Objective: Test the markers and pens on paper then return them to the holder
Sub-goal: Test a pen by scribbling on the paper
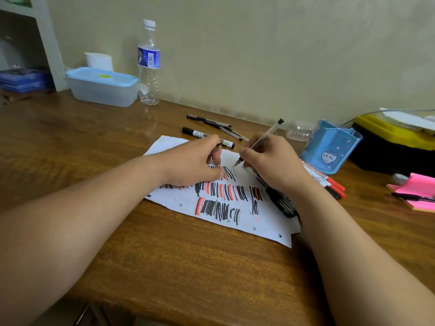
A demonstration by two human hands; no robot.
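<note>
Clear-barrel pen (pixel 263 140) in right hand (pixel 270 165), writing grip, tip just above paper (pixel 263 222) beside last thin black strokes. Judgement: light short strokes on bare patch; left hand (pixel 195 163) presses sheet flat, fingers curled on something small and dark, possibly cap.
Paper mid-bench, rows of black/orange hatch.
Blue holder (pixel 329 147) at right, looks empty; tested whiteboard marker (pixel 200 134) behind sheet.

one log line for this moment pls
phase: testing pen | right hand: holds clear pen, tip at paper | left hand: pressing paper | holder: looks empty | whiteboard marker: on desk
</note>
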